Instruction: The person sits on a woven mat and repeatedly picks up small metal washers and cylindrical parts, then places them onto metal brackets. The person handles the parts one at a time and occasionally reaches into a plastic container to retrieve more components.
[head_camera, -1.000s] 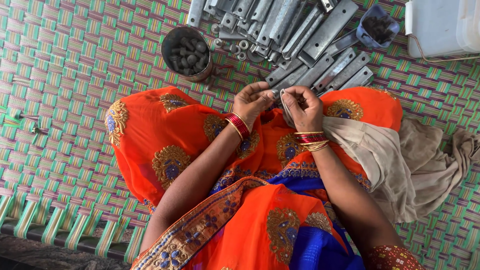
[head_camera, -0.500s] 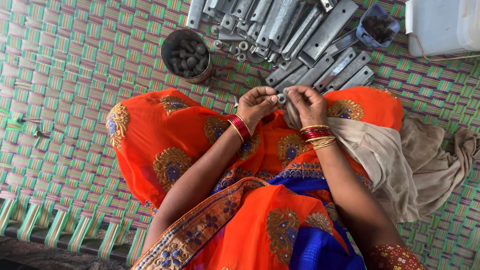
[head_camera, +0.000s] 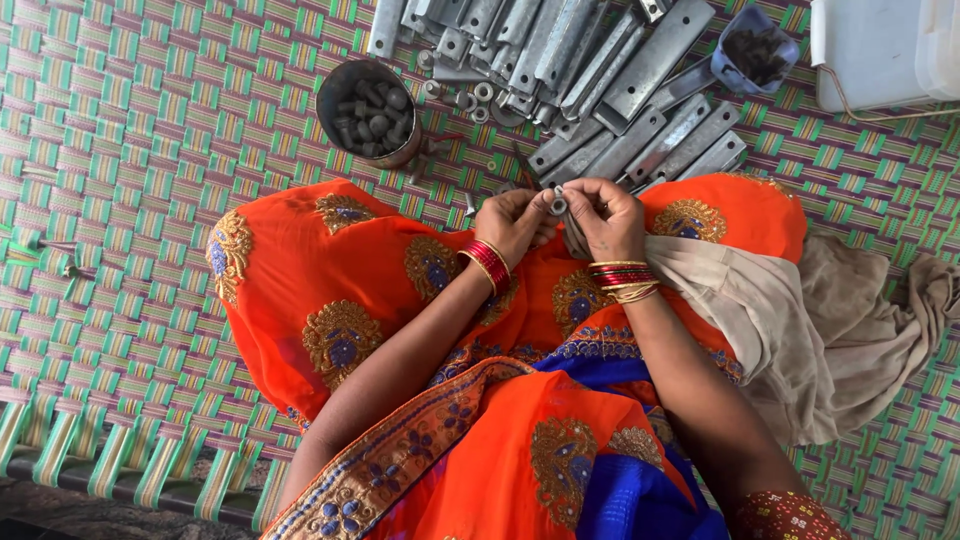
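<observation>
My left hand (head_camera: 514, 222) and my right hand (head_camera: 603, 215) meet over my lap, fingertips pinched together on a small metal nut and bolt (head_camera: 557, 203). Part of a flat grey metal bracket (head_camera: 574, 238) hangs below my right hand, mostly hidden by the fingers. Both wrists carry red and gold bangles. My knees are covered by orange embroidered cloth (head_camera: 330, 270).
A pile of grey metal brackets (head_camera: 600, 80) lies just beyond my hands. A round tin of dark bolts (head_camera: 370, 125) stands at the left of it, a small blue cup (head_camera: 757, 52) and a white box (head_camera: 885, 50) at the right. Loose nuts (head_camera: 470, 100) lie on the woven mat (head_camera: 150, 120).
My hands have drawn closer together and now pinch the small nut and bolt between both sets of fingertips. The view has shifted slightly.
</observation>
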